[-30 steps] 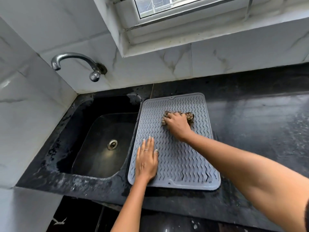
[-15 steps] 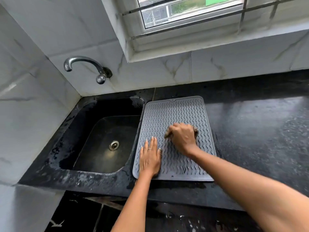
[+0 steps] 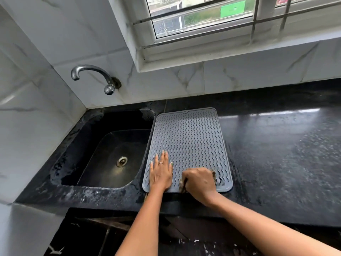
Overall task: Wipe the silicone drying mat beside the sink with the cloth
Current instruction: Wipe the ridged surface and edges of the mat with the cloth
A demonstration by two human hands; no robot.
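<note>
Black stone countertop point(image 3: 276, 154) runs along a white marbled tile wall under a barred window, and both bare hands are down on it at the near edge. On the near left corner of the grey silicone drying mat point(image 3: 190, 141) lies the left hand point(image 3: 160, 174), open and flat, palm down, fingers spread and pointing away from the person, a thin ring point(image 3: 160, 163) on one finger; its heel reaches the mat's near rim. Just beside it, to the right, the right hand point(image 3: 200, 182) is curled closed around a bunched brownish cloth point(image 3: 214, 175), pressing it onto the mat close to the near edge. Only small tufts of the cloth show, one past the knuckles on the right and one under the thumb side on the left; the rest is hidden under the hand. The two hands are close together but do not touch, and both forearms come up from the bottom of the view across the counter's front edge. The mat itself lies flat, its long side running away from the person, covered in wavy raised ribs, with the far two thirds bare. Its left rim sits right along the edge of the black sink point(image 3: 103, 148), which has a round metal drain point(image 3: 122, 161) in its floor. A curved metal tap point(image 3: 96, 76) juts from the wall above the sink's far side. Right of the mat the counter looks glossy, with pale streaks and speckles.
</note>
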